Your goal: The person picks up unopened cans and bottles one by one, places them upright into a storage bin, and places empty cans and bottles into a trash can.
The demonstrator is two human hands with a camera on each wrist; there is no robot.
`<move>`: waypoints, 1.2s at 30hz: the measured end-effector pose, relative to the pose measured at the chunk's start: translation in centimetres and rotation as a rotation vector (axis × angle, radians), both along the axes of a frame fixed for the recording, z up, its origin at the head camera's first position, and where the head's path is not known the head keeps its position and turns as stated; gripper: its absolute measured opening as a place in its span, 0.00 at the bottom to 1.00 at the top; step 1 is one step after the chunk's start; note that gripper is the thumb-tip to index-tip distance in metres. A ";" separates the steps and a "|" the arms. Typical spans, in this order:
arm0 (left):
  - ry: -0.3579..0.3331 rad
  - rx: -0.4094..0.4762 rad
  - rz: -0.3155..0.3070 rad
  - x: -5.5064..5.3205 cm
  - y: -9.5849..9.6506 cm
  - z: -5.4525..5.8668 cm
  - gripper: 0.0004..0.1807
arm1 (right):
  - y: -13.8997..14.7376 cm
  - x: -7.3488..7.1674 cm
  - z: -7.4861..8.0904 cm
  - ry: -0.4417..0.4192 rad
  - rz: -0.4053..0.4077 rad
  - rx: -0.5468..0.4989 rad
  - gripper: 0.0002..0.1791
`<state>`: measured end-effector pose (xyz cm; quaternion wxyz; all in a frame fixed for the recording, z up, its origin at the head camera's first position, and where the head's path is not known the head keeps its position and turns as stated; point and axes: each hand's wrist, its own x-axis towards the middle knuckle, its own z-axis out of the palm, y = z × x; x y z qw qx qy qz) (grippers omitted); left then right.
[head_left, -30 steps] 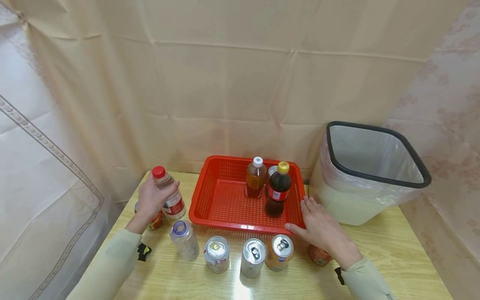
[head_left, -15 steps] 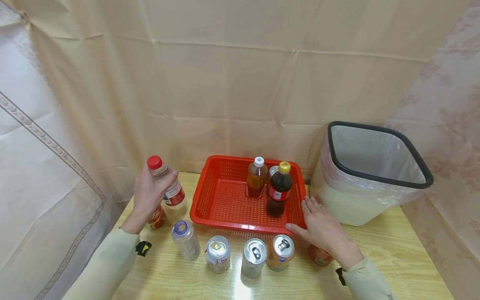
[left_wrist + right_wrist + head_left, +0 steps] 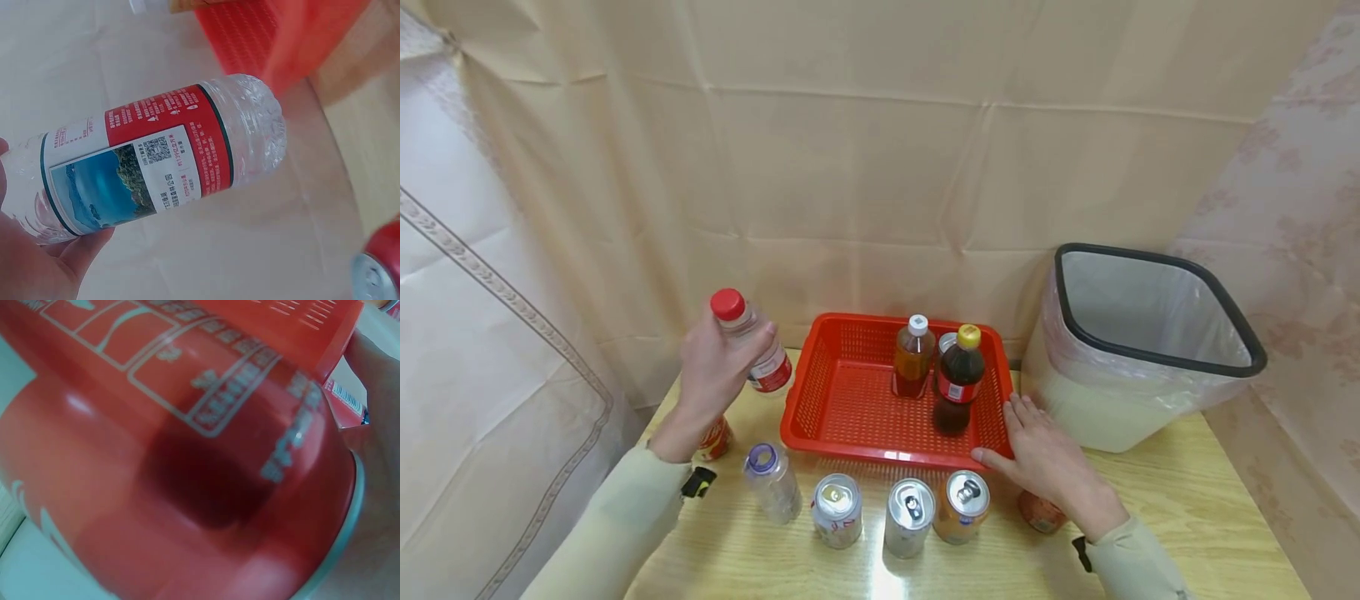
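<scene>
My left hand point(image 3: 711, 375) grips a clear plastic water bottle point(image 3: 771, 371) by its upper part, above the table and left of the red basket point(image 3: 857, 412). It has a red cap and a red-and-white label. In the left wrist view, the water bottle point(image 3: 169, 156) leans sideways and looks empty. With its fingers extended, my right hand point(image 3: 1048, 458) rests on the basket's right front corner. Inside the basket stand a tea bottle point(image 3: 912, 358) with a white cap, a cola bottle point(image 3: 960, 375) with a yellow cap and a partly hidden can point(image 3: 946, 342).
An uncapped clear bottle point(image 3: 772, 483), a white can point(image 3: 837, 510), a silver can point(image 3: 908, 517) and an orange can point(image 3: 960, 507) line the front. Red cans sit by the left wrist point(image 3: 715, 440) and under the right point(image 3: 1041, 510). A lined bin point(image 3: 1105, 400) stands right.
The left hand has lifted the water bottle from beside the red can, first slightly leftward, then rightward toward the basket. The right hand stays on the basket's corner.
</scene>
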<state>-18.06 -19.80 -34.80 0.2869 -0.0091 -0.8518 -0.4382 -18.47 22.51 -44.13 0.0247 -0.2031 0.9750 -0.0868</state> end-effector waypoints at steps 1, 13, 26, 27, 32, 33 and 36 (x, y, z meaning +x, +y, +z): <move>0.013 0.008 -0.020 -0.2 0.3 0.1 0.23 | 0.0 0.0 0.0 0.000 0.002 -0.001 0.55; -0.104 0.052 -0.218 -3.1 4.2 0.8 0.27 | -0.2 0.1 0.1 -0.004 0.009 0.007 0.55; -0.165 -0.003 -0.264 -4.5 5.4 1.0 0.27 | -0.2 0.1 0.1 -0.001 0.009 0.001 0.54; -0.165 -0.005 -0.259 -4.6 5.2 0.9 0.27 | -0.2 0.0 0.1 0.002 0.011 -0.001 0.54; -0.171 -0.002 -0.241 -4.6 4.4 0.7 0.26 | -0.1 0.0 0.2 0.006 0.013 -0.006 0.55; -0.171 -0.005 -0.238 -4.6 4.2 0.7 0.26 | -0.1 0.0 0.2 0.007 0.015 -0.004 0.55; -0.161 -0.001 -0.250 -4.5 3.6 0.9 0.25 | 0.0 0.0 0.2 0.008 0.017 0.002 0.55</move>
